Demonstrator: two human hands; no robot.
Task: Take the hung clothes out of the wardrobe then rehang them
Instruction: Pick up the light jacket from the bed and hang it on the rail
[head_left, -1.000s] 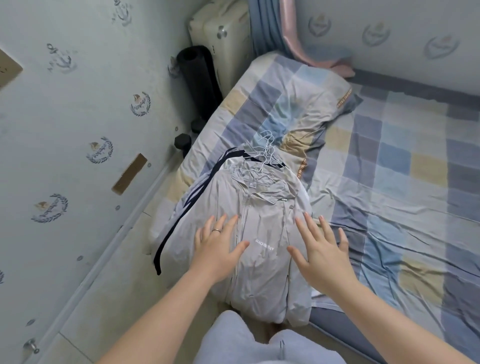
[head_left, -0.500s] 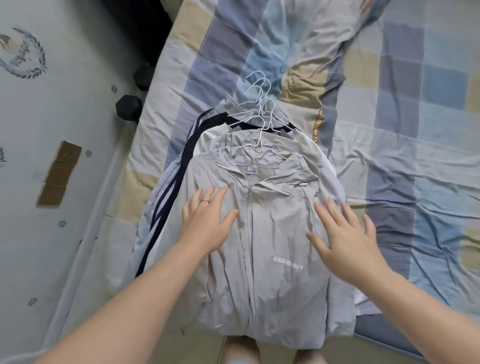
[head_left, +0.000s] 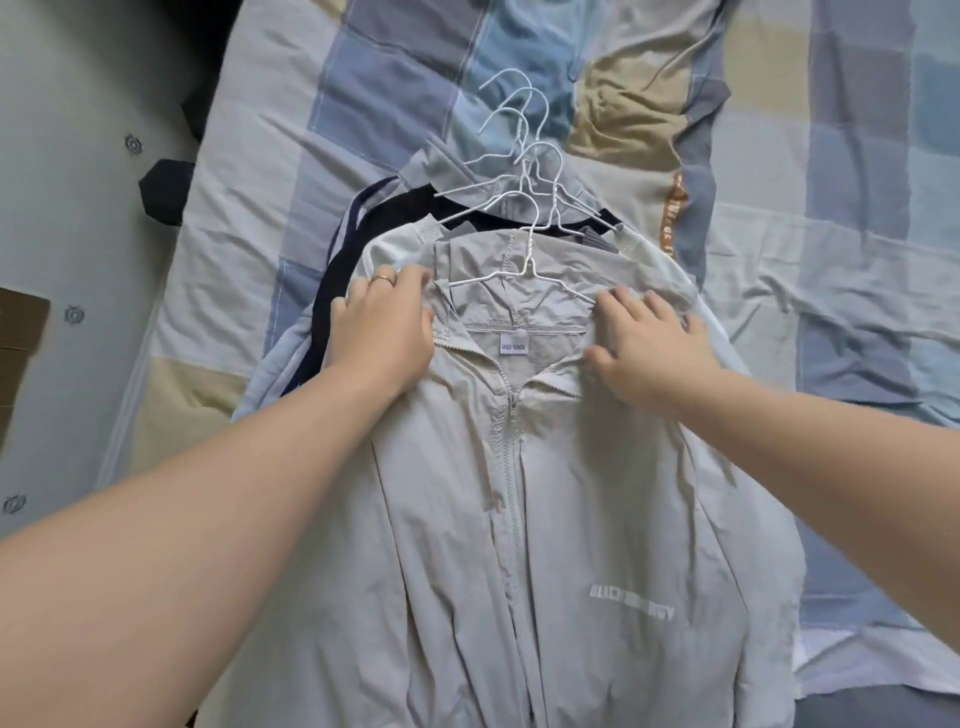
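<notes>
A stack of clothes on white wire hangers (head_left: 522, 150) lies on the bed. On top is a light grey zip jacket (head_left: 545, 493) with white lettering on the chest. A white garment (head_left: 660, 265) and a dark navy one (head_left: 363, 223) show beneath it. My left hand (head_left: 387, 322), with a ring, grips the jacket's left shoulder by the collar. My right hand (head_left: 649, 343) rests with fingers spread on the right shoulder, beside the top hanger's arm (head_left: 519, 278).
The bed carries a checked blue, grey and beige quilt (head_left: 831, 234). A pale wall (head_left: 62, 234) with small emblems runs along the left. A black object (head_left: 163, 189) sits between wall and bed.
Both hands have slid from the jacket's chest up to its shoulders at the collar. The left hand's fingers have closed on the fabric. The view has moved in closer.
</notes>
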